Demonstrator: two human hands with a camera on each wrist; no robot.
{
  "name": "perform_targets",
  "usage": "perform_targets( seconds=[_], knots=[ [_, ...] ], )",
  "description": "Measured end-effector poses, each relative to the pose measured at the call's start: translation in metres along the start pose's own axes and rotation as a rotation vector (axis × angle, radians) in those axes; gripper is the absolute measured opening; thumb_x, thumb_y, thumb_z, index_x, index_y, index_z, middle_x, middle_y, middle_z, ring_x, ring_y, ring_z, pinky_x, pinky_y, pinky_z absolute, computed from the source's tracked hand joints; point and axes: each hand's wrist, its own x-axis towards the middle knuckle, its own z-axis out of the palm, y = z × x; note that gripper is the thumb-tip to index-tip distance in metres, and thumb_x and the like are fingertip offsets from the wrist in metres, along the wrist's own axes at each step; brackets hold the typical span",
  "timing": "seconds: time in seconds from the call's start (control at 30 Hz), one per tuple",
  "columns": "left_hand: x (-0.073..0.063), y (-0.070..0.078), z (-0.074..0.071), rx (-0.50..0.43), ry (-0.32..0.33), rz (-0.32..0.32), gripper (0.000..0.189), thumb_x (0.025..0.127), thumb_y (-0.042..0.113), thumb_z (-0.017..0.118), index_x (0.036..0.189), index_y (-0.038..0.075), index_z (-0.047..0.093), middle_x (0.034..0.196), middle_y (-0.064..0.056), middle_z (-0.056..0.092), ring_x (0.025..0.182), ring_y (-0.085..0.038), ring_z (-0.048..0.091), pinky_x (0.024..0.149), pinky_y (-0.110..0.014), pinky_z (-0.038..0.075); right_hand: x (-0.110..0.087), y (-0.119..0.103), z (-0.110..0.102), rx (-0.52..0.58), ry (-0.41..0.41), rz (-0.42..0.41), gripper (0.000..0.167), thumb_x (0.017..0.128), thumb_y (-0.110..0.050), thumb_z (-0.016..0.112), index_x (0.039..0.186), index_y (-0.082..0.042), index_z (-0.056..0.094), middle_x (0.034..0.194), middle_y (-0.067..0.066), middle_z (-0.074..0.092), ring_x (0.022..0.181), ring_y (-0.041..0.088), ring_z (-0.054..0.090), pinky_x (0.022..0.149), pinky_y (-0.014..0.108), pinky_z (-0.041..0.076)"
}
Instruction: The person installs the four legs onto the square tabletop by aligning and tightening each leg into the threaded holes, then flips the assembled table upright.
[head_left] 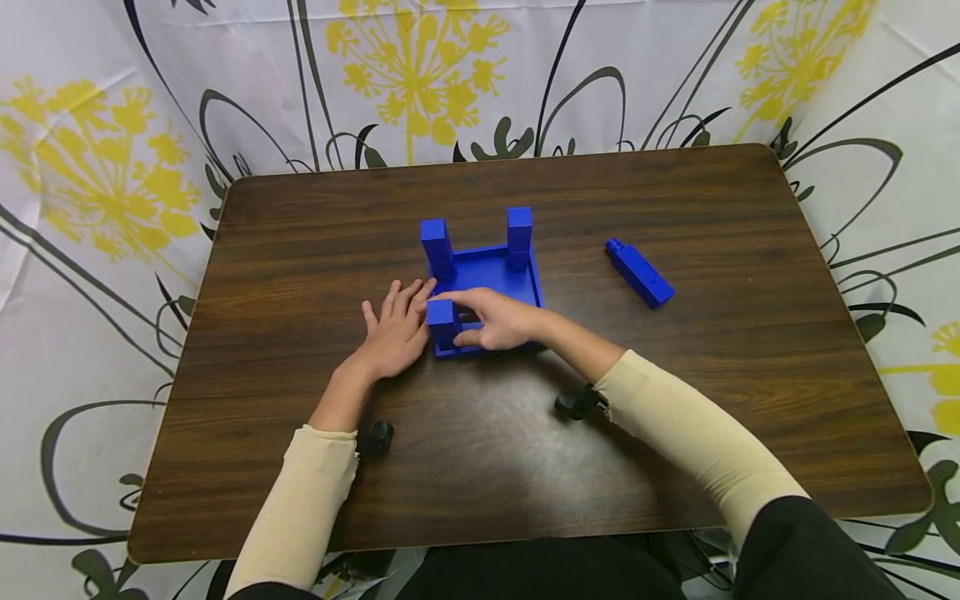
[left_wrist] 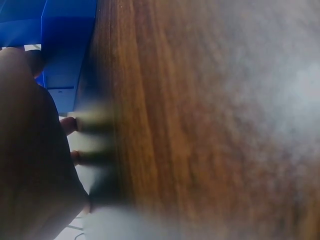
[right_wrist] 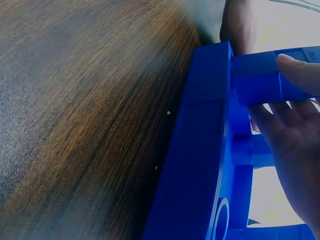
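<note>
Blue square shallow tray point(head_left: 483, 268), centre of head frame, on dark wood-grain worktop point(head_left: 712, 208). Right hand point(head_left: 506, 320) holds upright blue square post point(head_left: 442, 318) at tray's lower-left corner; left hand point(head_left: 396, 337) lies fingers spread by left edge. Risk, as judged: uneven sideways push could tilt post or slide tray.

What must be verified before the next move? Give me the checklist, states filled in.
1. Right hand gripping the near-left post: ok.
2. Near-left post fully seated in the base: cannot tell.
3. Left hand at the left edge of the base: ok.
4. Far-left post and far-right post upright: ok.
5. Near-right corner fitted with a post: not ok, none there.
6. Loose post on the table, away from both hands: ok.
</note>
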Motion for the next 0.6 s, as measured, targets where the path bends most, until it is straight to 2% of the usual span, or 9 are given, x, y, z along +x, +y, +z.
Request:
perform_targets(
  seconds=[0.13, 0.33, 0.47, 0.6],
  knots=[
    [0.0003, -0.0001, -0.0002, -0.009, -0.013, 0.006, 0.055, 0.105, 0.05, 0.016, 0.158, 0.039, 0.005, 0.163, -0.01, 0.003, 0.147, -0.036, -0.014, 0.101, -0.072, -0.016, -0.0006, 0.0, 0.0001, -0.052, 0.005, 0.001, 0.062, 0.092, 0.002, 0.065, 0.147, 0.005, 0.036, 0.148, 0.021, 0.042, 0.138, 0.025, 0.039, 0.108, 0.033, 0.036],
    [0.0008, 0.0012, -0.0026, -0.015, -0.019, 0.012, 0.052, 0.107, 0.04, 0.021, 0.157, 0.038, 0.01, 0.162, -0.011, 0.003, 0.147, -0.037, -0.015, 0.101, -0.072, -0.016, -0.0031, 0.0005, 0.0022, -0.14, 0.045, -0.003, 0.063, 0.093, -0.004, 0.066, 0.148, 0.002, 0.036, 0.146, 0.016, 0.047, 0.134, 0.023, 0.044, 0.109, 0.038, 0.035],
    [0.0, 0.0028, -0.0035, -0.012, -0.017, 0.006, 0.053, 0.105, 0.036, 0.025, 0.157, 0.038, 0.011, 0.162, -0.012, 0.005, 0.147, -0.037, -0.014, 0.101, -0.072, -0.015, -0.0053, 0.0018, 0.004, -0.158, 0.068, -0.022, 0.063, 0.094, -0.007, 0.065, 0.149, 0.0, 0.035, 0.144, 0.013, 0.05, 0.118, 0.022, 0.055, 0.103, 0.041, 0.04],
    [-0.0001, 0.003, -0.003, -0.008, -0.018, 0.005, 0.054, 0.105, 0.035, 0.025, 0.157, 0.037, 0.012, 0.162, -0.013, 0.005, 0.147, -0.038, -0.013, 0.101, -0.072, -0.015, -0.007, 0.0013, 0.0048, -0.168, 0.074, -0.026, 0.063, 0.095, -0.009, 0.064, 0.15, -0.002, 0.034, 0.14, 0.013, 0.053, 0.103, 0.022, 0.058, 0.096, 0.044, 0.043]
  ],
)
